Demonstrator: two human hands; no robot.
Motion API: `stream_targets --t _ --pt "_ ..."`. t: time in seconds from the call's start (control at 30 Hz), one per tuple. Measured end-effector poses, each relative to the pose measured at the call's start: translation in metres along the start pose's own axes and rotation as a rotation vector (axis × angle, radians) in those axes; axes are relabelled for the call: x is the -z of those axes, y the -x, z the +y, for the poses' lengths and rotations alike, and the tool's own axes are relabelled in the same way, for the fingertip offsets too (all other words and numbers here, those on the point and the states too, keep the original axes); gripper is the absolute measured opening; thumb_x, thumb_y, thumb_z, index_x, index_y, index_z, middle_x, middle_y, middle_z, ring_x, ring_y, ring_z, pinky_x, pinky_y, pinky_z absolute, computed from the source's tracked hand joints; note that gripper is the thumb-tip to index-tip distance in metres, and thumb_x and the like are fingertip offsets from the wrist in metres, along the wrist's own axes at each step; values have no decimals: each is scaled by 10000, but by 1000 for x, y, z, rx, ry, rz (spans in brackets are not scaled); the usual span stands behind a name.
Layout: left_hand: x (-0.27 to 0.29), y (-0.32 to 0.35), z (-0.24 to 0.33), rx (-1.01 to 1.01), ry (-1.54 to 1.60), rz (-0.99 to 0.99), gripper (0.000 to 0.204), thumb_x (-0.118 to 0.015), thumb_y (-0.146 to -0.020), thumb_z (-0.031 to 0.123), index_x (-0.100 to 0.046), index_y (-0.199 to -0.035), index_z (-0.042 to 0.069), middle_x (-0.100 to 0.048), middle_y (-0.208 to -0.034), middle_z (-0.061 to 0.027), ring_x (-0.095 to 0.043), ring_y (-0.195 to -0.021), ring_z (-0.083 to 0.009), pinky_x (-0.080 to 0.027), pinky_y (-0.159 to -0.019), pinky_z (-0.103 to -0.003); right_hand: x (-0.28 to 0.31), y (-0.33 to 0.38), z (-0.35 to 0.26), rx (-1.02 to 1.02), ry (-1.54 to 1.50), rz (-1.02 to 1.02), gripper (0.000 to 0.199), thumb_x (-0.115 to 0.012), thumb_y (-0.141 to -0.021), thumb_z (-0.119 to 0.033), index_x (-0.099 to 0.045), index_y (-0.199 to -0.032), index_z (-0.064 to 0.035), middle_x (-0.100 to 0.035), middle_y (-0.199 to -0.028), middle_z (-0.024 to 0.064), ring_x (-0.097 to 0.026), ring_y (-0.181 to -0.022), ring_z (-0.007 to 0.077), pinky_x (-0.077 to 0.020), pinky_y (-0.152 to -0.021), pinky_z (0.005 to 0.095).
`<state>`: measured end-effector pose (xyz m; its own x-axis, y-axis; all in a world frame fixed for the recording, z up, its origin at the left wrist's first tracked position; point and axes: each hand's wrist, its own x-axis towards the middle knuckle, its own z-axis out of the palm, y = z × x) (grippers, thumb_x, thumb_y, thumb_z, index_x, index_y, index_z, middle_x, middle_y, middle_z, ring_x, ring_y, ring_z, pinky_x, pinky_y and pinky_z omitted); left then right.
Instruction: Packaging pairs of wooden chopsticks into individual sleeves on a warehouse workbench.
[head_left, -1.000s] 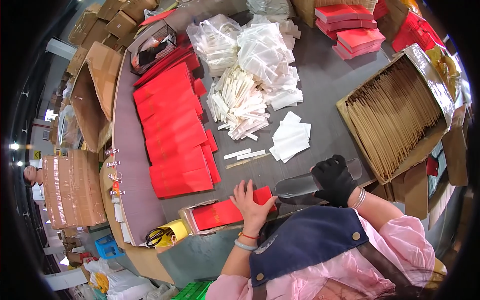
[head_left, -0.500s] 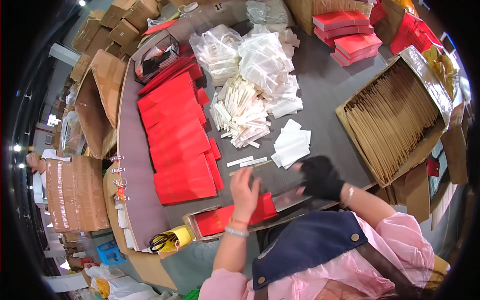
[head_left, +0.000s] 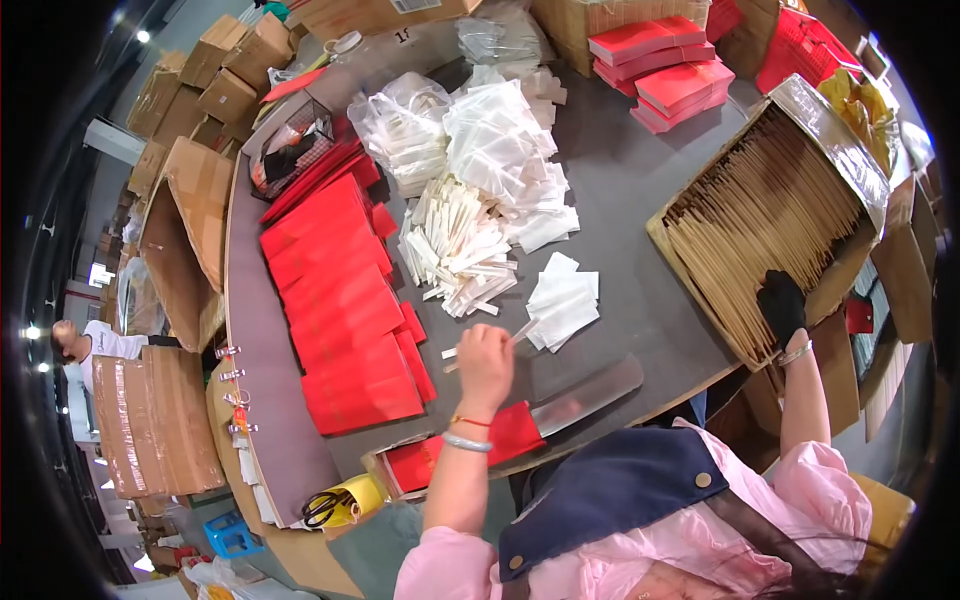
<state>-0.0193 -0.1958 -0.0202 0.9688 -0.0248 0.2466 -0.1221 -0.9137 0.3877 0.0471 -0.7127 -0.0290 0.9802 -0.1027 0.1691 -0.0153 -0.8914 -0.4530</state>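
My left hand (head_left: 483,368) is closed in a pinch, with a thin white strip (head_left: 524,329) sticking out to its right. Below it, by the near edge, a red packet (head_left: 415,464) lies in a shallow cardboard tray (head_left: 380,474), partly behind my left forearm. A clear plastic sleeve (head_left: 592,396) extends from the packet's right end. My right hand (head_left: 782,312), in a black glove, is at the near right side of a cardboard box (head_left: 665,238), against its packed thin tan pieces (head_left: 760,225). Whether its fingers grip one is hidden.
Overlapping red packets (head_left: 345,310) line the table's left side. Mid-table are piled white strips (head_left: 455,240), clear-wrapped bundles (head_left: 500,140) and flat white packets (head_left: 563,300). Red stacks (head_left: 665,75) stand at the back right. Scissors (head_left: 322,508) rest in a yellow holder (head_left: 362,492).
My right hand has moved right, from above the clear sleeve to the box of tan pieces. My left hand has risen slightly and closed on a white strip.
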Motion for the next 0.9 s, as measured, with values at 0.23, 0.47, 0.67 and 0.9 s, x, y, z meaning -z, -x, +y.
stream_targets --t 0.23,0.47,0.67,0.9 --pt "-30 -11 44 41 44 12 245 -744 -746 198 -582 -915 124 -551 -923 -51 -526 -930 -286 -401 -761 -441 -1 -14 -15 -209 -80 -200 148 -607 -788 -80 -526 -904 -40 -600 -848 179 -613 -797 335 -484 -702 392" --pt "-11 -12 54 53 213 -97 217 -758 -732 202 -625 -875 106 -589 -758 -58 -564 -760 -282 -422 -723 -426 -3 -10 -15 -71 131 -126 179 -582 -836 -113 -530 -972 -8 -606 -948 238 -602 -932 377 -462 -814 431" --pt "23 56 63 -15 194 -305 279 -831 -645 197 -677 -859 107 -600 -782 -52 -566 -799 -239 -421 -755 -373 21 -4 -58 71 -128 127 224 -565 -865 -78 -624 -1073 -17 -619 -963 216 -601 -905 393 -477 -777 414" --pt "53 87 68 56 97 -165 619 -857 -598 227 -636 -1159 86 -570 -1129 -94 -491 -1089 -311 -391 -930 -420 -26 60 -183 666 -264 -585 234 -666 -817 -167 -697 -1049 -172 -591 -771 100 -608 -715 290 -487 -624 390"
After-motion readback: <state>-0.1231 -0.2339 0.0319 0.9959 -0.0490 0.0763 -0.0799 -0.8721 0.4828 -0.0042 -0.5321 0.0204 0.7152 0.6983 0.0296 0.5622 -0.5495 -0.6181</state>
